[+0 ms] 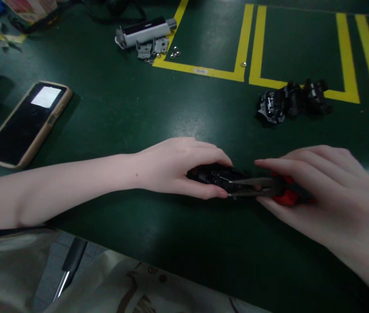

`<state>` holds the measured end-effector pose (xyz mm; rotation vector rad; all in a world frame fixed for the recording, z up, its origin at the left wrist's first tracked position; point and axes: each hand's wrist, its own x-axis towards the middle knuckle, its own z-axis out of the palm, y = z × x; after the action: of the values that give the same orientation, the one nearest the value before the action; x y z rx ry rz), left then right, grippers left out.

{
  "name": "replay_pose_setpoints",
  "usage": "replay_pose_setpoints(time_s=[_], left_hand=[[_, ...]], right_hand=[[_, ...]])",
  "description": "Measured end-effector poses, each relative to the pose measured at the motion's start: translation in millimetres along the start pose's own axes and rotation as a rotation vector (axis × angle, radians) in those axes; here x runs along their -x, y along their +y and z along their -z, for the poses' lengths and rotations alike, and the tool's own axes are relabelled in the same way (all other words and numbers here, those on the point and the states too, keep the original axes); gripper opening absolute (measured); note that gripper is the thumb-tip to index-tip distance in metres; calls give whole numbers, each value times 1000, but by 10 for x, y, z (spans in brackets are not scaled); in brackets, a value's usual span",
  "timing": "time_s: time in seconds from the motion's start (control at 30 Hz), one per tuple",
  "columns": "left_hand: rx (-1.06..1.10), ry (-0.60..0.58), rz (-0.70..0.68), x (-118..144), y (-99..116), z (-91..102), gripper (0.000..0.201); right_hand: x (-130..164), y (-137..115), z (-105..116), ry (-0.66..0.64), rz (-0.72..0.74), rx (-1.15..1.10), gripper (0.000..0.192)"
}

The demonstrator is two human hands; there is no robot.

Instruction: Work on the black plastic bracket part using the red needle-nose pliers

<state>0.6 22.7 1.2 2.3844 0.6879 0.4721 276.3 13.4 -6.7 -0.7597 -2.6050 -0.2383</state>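
Observation:
My left hand [184, 167] is closed around a small black mechanical part [210, 174], thumb on the near side and fingers on the far side. In my right hand [324, 191] is a pair of pliers [264, 187] with red and black handles. The plier jaws point left and meet the right end of the black part; whether they grip it I cannot tell. The right index finger stretches out above the pliers. Part of the black piece is hidden by my left fingers.
A phone [24, 126] lies on the green table [112, 117] at left. At the back are a white and black cylindrical piece [147, 31], grey metal brackets [153, 47] and several small rings [175, 53]. Black assemblies [293, 101] sit by yellow tape [200, 71] at right.

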Motion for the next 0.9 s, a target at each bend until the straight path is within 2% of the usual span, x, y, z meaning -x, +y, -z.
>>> replay_pose_setpoints(time_s=[0.23, 0.5, 0.73, 0.9], left_hand=[[-85, -59, -59, 9, -4, -18, 38], [-99, -95, -31, 5, -2, -26, 38], [-91, -125, -77, -2, 6, -52, 42], [-94, -146, -58, -5, 11, -45, 41]], right_hand=[[-30, -17, -4, -18, -25, -15, 15], [-9, -35, 41, -109, -48, -49, 10], [-26, -35, 90, -121, 59, -3, 9], [-45, -61, 100, -150, 58, -5, 11]])
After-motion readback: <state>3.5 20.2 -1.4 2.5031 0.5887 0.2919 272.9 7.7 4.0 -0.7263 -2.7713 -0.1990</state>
